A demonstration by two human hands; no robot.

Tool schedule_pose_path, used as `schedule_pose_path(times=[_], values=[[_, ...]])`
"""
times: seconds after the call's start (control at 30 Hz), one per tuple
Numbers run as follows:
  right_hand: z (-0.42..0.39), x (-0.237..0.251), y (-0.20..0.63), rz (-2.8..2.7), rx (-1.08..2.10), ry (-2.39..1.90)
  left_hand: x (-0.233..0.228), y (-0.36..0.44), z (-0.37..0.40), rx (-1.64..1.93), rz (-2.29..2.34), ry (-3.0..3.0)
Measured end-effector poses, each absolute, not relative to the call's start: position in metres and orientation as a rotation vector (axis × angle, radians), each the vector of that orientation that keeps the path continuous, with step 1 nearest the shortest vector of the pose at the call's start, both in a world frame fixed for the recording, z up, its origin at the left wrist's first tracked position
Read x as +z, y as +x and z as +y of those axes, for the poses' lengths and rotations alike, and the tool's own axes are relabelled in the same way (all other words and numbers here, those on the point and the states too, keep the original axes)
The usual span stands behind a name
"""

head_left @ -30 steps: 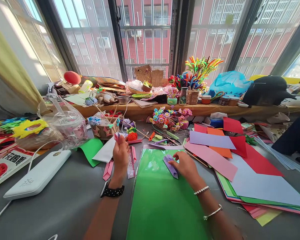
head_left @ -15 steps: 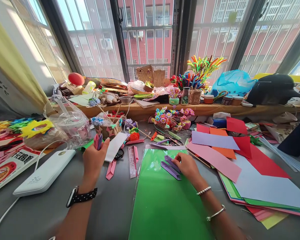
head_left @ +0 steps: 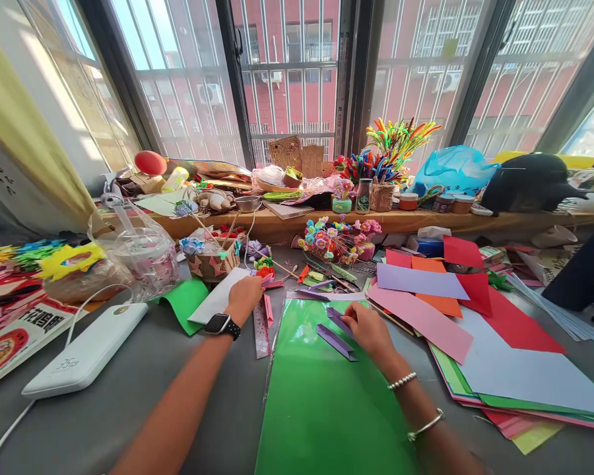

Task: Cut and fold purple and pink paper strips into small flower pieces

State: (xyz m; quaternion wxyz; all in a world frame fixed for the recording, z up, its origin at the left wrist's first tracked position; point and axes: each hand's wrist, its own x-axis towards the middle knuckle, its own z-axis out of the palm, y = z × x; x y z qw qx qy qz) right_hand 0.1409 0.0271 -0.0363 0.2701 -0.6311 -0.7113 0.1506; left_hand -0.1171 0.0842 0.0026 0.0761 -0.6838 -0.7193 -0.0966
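My left hand (head_left: pixel 245 298), wearing a watch, is over the right end of a white folded paper (head_left: pixel 212 305). Its fingers are closed on a bundle of folded paper strips, mostly hidden, with a bit of pink at the fingertips. My right hand (head_left: pixel 371 328) pinches the end of a purple folded paper strip (head_left: pixel 337 320). That strip lies just above a second purple folded strip (head_left: pixel 335 342), on a glossy green sheet (head_left: pixel 317 409). Between the hands are a patterned ruler (head_left: pixel 261 336) and a pink folded strip (head_left: pixel 268 310).
A white power bank (head_left: pixel 86 356) with cables lies at the left, near a curled green paper (head_left: pixel 185 303). Coloured paper sheets (head_left: pixel 534 376) are stacked at the right. Behind stand a star-decorated basket (head_left: pixel 212 264), a plastic-wrapped cup (head_left: pixel 148 254) and crocheted flowers (head_left: pixel 327 237).
My left hand has swung right and forward with the paper bundle, from left of the white paper to over its right end. My right hand stays at the purple strip.
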Motion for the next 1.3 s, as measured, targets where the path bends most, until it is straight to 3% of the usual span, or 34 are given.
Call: schedule_pose_path(times=[0.43, 0.53, 0.6, 0.67, 0.83, 1.1, 1.23, 1.3], values=[[0.026, -0.041, 0.139, -1.925, 0.364, -1.722, 0.003, -0.108, 0.058, -0.67, -2.198, -2.116], [0.024, -0.035, 0.139, -1.901, 0.334, -1.697, 0.005, -0.095, 0.048, -0.888, -2.197, -2.2], [0.022, -0.03, 0.137, -1.844, 0.343, -1.592, 0.003, -0.081, 0.039, -1.359, -2.189, -2.322], [0.02, -0.026, 0.133, -1.745, 0.508, -1.402, -0.001, -0.064, 0.03, -1.463, -2.104, -2.331], [0.017, -0.024, 0.119, -1.437, 1.109, -1.015, -0.017, -0.024, 0.013, -1.176, -1.565, -2.356], [0.016, -0.024, 0.117, -1.003, 1.307, -0.955, -0.028, -0.017, 0.009, -0.92, -1.31, -2.346], [0.021, -0.03, 0.122, -1.005, 1.209, -1.026, -0.016, -0.046, 0.011, -1.076, -1.688, -2.285], [0.022, -0.032, 0.123, -1.038, 1.14, -1.076, -0.008, -0.067, 0.016, -0.841, -2.139, -2.017]])
